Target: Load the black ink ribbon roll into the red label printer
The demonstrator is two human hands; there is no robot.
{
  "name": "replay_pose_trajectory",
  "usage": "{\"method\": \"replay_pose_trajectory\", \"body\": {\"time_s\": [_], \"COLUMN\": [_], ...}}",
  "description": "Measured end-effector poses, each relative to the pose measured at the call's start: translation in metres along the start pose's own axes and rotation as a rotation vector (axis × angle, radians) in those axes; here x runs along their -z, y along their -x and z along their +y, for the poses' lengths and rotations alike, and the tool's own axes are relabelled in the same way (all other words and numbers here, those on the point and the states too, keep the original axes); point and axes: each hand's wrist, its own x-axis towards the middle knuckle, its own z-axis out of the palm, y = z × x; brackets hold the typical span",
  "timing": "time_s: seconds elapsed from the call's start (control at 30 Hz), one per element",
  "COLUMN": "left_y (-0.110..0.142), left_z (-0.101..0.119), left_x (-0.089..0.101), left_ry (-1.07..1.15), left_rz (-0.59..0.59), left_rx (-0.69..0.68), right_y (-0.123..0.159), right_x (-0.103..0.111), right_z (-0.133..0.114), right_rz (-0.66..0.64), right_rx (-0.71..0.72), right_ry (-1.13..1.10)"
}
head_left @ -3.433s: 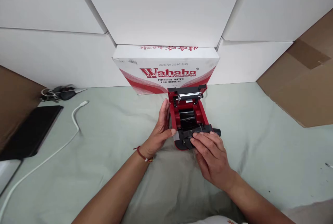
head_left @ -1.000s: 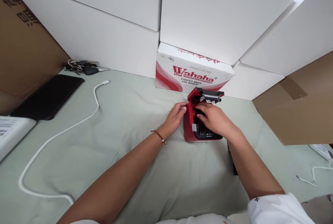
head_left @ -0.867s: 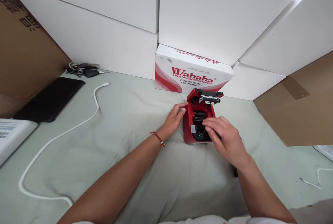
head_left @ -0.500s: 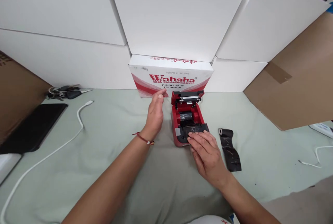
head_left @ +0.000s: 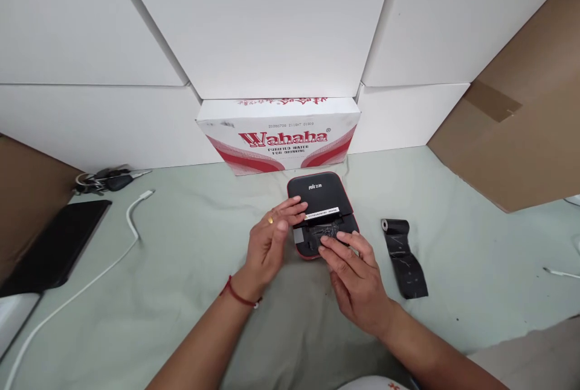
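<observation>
A small black and red label printer (head_left: 317, 194) sits on the cloth with its lid down. Black ribbon film (head_left: 325, 234) comes out across its front section. My left hand (head_left: 268, 242) is open, its outstretched fingertips at the left edge of the lid. The fingers of my right hand (head_left: 357, 275) lie stretched out over the film and the front of the printer, and the thumb is partly hidden below them. To the right lies a roll of black ribbon (head_left: 397, 227) with a strip unrolled toward me.
A white and red Wahaha water carton (head_left: 281, 142) stands behind the printer, against white panels. Keys (head_left: 111, 180), a dark phone-like slab (head_left: 58, 245) and a white cable (head_left: 131, 221) lie on the left. Brown cardboard (head_left: 502, 130) stands at the right.
The printer lid, raised before, is now down over the inside compartment. My left hand has come from beside the printer to the lid. My right hand stays on the front film.
</observation>
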Motion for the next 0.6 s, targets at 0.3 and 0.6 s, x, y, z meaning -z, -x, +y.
{"method": "replay_pose_trajectory", "body": {"time_s": [0.3,0.6], "left_y": [0.003,-0.004], "left_z": [-0.009,-0.028], "left_x": [0.012,-0.002], "left_ry": [-0.012,0.360], "left_rz": [-0.125,-0.116], "left_rx": [-0.011,0.204], "right_y": [-0.002,-0.005], "right_x": [-0.001,0.002], "right_z": [0.001,0.002], "right_rz": [0.005,0.014], "right_rx": [0.008,0.040], "right_ry": [-0.004,0.006]}}
